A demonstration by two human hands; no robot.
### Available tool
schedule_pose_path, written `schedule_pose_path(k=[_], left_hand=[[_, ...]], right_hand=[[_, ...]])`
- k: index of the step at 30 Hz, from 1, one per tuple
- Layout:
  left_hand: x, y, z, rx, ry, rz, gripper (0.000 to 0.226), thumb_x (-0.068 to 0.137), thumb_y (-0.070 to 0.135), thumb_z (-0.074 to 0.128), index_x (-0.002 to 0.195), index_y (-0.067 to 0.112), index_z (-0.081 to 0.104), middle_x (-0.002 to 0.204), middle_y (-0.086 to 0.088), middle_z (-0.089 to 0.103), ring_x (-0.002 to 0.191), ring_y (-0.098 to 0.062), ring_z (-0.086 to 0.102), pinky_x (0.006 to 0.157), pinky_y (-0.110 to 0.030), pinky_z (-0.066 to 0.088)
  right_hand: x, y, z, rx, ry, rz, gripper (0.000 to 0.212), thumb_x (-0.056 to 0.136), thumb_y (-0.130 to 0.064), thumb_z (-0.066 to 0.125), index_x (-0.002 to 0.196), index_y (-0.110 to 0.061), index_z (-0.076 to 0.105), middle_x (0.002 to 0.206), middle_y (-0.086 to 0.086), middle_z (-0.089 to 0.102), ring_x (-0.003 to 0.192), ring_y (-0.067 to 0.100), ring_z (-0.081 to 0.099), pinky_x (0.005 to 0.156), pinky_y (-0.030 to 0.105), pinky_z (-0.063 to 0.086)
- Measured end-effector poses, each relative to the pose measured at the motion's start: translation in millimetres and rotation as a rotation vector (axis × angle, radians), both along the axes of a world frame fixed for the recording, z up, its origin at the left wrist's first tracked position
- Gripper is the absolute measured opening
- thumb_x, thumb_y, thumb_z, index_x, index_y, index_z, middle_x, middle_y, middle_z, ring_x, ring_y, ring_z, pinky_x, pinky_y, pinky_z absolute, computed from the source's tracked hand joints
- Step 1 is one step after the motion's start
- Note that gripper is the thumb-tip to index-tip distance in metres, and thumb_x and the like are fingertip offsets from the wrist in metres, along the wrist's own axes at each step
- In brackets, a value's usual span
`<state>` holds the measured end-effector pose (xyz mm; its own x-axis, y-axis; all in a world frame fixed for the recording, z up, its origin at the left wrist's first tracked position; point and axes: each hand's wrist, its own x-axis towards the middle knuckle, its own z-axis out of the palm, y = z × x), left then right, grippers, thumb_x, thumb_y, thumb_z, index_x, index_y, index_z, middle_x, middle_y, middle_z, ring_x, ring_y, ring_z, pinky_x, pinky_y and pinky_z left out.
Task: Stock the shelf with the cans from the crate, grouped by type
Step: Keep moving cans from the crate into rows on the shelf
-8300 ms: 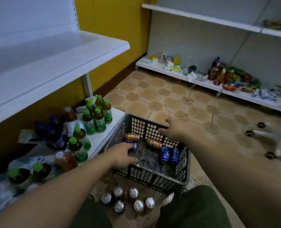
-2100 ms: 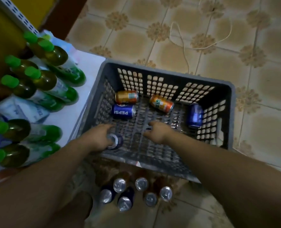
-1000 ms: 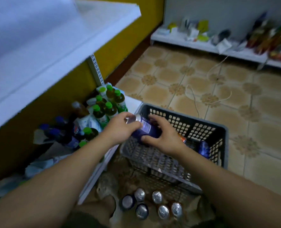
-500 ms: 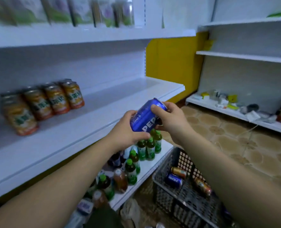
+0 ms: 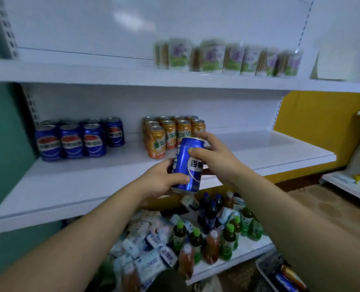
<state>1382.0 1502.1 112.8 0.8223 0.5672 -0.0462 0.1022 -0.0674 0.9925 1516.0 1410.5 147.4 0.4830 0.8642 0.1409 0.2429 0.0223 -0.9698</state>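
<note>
- The step in hand is shelving: one blue can is held in the air just in front of the middle shelf, close to its front edge, nearly upright with its top leaning a little away from the person
- The left hand grips the can's lower body with fingers curled round it; the right hand pinches the upper part, thumb on the label side and fingers behind, near the rim
- On the middle shelf the blue cans stand grouped at its left end and the orange cans toward its middle, with a bare strip between the two groups
- The held can sits in front of the orange group, so the next move, as I judge it, is a sideways carry along the shelf to the blue group, then setting it down upright in the bare strip without nudging the orange row
- Below the shelf and to its right, the crate shows at least one blue and one orange can, so more trips look needed
</note>
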Motion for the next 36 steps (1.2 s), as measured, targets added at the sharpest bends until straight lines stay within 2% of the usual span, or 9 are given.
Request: schedule_pose_path(k=[2, 4, 9, 12, 14, 20, 25, 30, 36], left_hand=[[-32, 16, -1, -0.006, 0.043, 0.005, 0.051, 0.068, 0.015, 0.073, 0.116, 0.02, 0.055, 0.108, -0.006, 0.069, 0.098, -0.027, 0.068, 0.088, -0.046, 0.054], [-63, 37, -2, 0.094, 0.132, 0.046, 0.053, 0.074, 0.022, 0.074, 0.123, 0.022, 0.052, 0.118, -0.005, 0.065, 0.109, -0.024, 0.063, 0.097, -0.043, 0.049], [-138, 106, -21, 0.595, 0.639, 0.359, 0.066, 0.089, 0.05, 0.056, 0.144, 0.019, 0.037, 0.148, -0.003, 0.04, 0.131, -0.019, 0.044, 0.102, -0.03, 0.036], [-170, 135, -41, 0.694, 0.949, 0.355, 0.075, 0.088, 0.067, 0.04, 0.15, 0.026, 0.024, 0.159, 0.001, 0.02, 0.144, -0.021, 0.022, 0.116, -0.044, 0.018], [-180, 145, -51, 0.721, 1.069, 0.348, 0.078, 0.085, 0.075, 0.029, 0.151, 0.035, 0.014, 0.161, 0.007, 0.005, 0.148, -0.02, 0.005, 0.116, -0.056, 0.004], [-181, 152, -63, 0.81, 1.092, 0.377, 0.082, 0.081, 0.08, 0.019, 0.151, 0.04, 0.005, 0.161, 0.01, -0.004, 0.148, -0.017, -0.004, 0.115, -0.059, -0.001], [-182, 155, -66, 0.827, 1.093, 0.385, 0.082, 0.081, 0.081, 0.018, 0.151, 0.04, 0.004, 0.16, 0.01, -0.004, 0.147, -0.015, -0.005, 0.116, -0.057, -0.003], [-182, 156, -68, 0.822, 1.091, 0.39, 0.083, 0.08, 0.081, 0.018, 0.15, 0.041, 0.003, 0.16, 0.011, -0.005, 0.147, -0.014, -0.006, 0.116, -0.056, -0.004], [-183, 156, -71, 0.838, 1.079, 0.402, 0.082, 0.08, 0.081, 0.018, 0.15, 0.042, 0.003, 0.16, 0.012, -0.005, 0.147, -0.012, -0.007, 0.116, -0.056, -0.004]], right_hand=[[-21, 24, -2, -0.022, 0.013, 0.059, 0.043, 0.085, -0.016, 0.068, 0.124, -0.021, 0.052, 0.114, 0.008, 0.06, 0.095, 0.026, 0.066, 0.069, 0.037, 0.058], [-40, 48, -7, -0.024, -0.024, 0.071, 0.042, 0.082, -0.017, 0.072, 0.119, -0.021, 0.052, 0.112, 0.006, 0.061, 0.095, 0.023, 0.065, 0.072, 0.037, 0.058], [-77, 101, -17, -0.076, -0.209, 0.052, 0.06, 0.074, -0.027, 0.08, 0.124, -0.025, 0.045, 0.121, -0.001, 0.054, 0.108, 0.022, 0.057, 0.088, 0.042, 0.055], [-90, 128, -23, -0.093, -0.282, 0.033, 0.063, 0.074, -0.029, 0.081, 0.125, -0.026, 0.044, 0.125, -0.001, 0.05, 0.113, 0.022, 0.053, 0.09, 0.04, 0.053], [-96, 146, -28, -0.102, -0.323, 0.027, 0.064, 0.073, -0.03, 0.081, 0.126, -0.027, 0.044, 0.124, -0.002, 0.048, 0.113, 0.021, 0.052, 0.092, 0.04, 0.052], [-102, 194, -37, -0.077, -0.423, -0.009, 0.061, 0.078, -0.031, 0.078, 0.128, -0.027, 0.043, 0.122, -0.002, 0.043, 0.106, 0.014, 0.046, 0.095, 0.037, 0.047], [-96, 217, -50, -0.109, -0.489, 0.123, 0.079, 0.078, -0.009, 0.074, 0.14, -0.032, 0.031, 0.14, 0.002, 0.044, 0.126, 0.023, 0.047, 0.1, 0.041, 0.047], [-94, 246, -64, -0.049, -0.6, 0.053, 0.081, 0.083, -0.022, 0.072, 0.147, -0.031, 0.023, 0.139, 0.004, 0.046, 0.121, 0.023, 0.052, 0.098, 0.042, 0.049], [-90, 292, -66, -0.087, -0.538, 0.001, 0.09, 0.079, -0.023, 0.075, 0.146, -0.041, 0.017, 0.144, -0.001, 0.044, 0.128, 0.024, 0.048, 0.101, 0.05, 0.046]])
